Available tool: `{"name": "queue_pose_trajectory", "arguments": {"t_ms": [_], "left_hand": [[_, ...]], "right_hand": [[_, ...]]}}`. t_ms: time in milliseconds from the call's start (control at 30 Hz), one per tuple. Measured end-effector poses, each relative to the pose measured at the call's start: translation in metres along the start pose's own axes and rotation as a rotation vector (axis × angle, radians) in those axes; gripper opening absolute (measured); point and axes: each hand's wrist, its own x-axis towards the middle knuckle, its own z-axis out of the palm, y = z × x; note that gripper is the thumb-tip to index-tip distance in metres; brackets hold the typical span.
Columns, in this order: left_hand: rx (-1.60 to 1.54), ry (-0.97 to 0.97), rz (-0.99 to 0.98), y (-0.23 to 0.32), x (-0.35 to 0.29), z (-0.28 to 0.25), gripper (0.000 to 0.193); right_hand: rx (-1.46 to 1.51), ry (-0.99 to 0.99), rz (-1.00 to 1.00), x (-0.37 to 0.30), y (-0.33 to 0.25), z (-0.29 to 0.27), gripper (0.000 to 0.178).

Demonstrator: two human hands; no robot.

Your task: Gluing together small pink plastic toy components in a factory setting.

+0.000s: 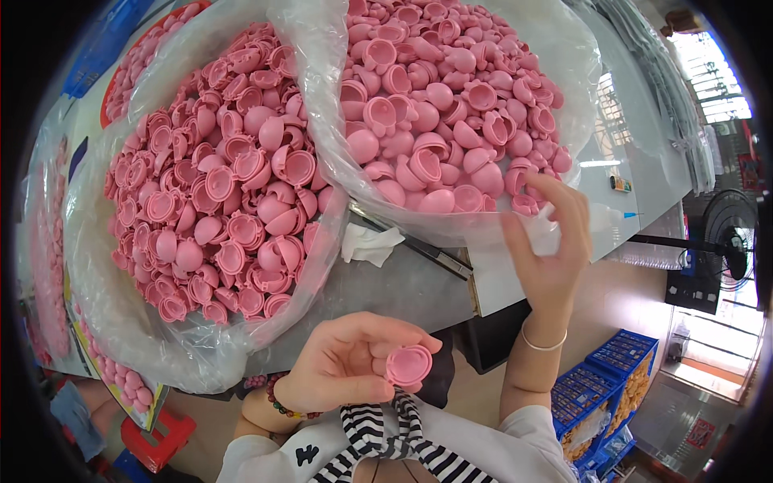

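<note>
Between the thumb and fingers of my left hand [338, 362] is a small pink round plastic shell [409, 365], its hollow side with a raised rim facing up. My right hand [557, 241] reaches over the near right edge of a clear plastic bag [580, 72], thumb and forefinger spread apart, nothing gripped between them. Closest to its fingertips lie pink shells [525, 201] at the border of the heap. That bag holds a large pile of pink plastic pieces [439, 95], some closed like balls, some gaping. Left of it, a second clear bag [213, 366] is filled with open pink shells [217, 183].
Under the bags is a grey table [386, 291]. A crumpled white tissue [370, 244] and a dark metal strip [427, 253] lie between them. A blue-tipped bottle [608, 224] is past my right hand. Blue crates [592, 394], a red stool [159, 435] and a black fan [729, 241] stand around.
</note>
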Motion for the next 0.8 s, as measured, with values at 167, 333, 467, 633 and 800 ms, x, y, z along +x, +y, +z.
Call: {"name": "queue_pose_trajectory", "arguments": {"t_ms": [167,333,467,633,800], "left_hand": [[0.046,0.014,0.040,-0.001,-0.004,0.001,0.044],[0.027,-0.146,0.146,0.003,-0.004,-0.016,0.044],[0.139,-0.083,0.189,0.012,-0.009,-0.016,0.044],[0.221,-0.043,0.222,0.015,-0.011,-0.012,0.043],[0.687,0.127,0.390,0.003,-0.006,-0.011,0.042]], "right_hand": [[0.151,-0.174,0.163,0.011,0.002,0.019,0.034],[0.580,-0.036,0.372,-0.023,-0.016,-0.006,0.028],[0.643,-0.614,0.268,-0.049,-0.058,0.005,0.034],[0.253,-0.443,0.112,-0.054,-0.064,0.008,0.039],[0.712,-0.256,0.144,-0.055,-0.057,0.001,0.039]]}}
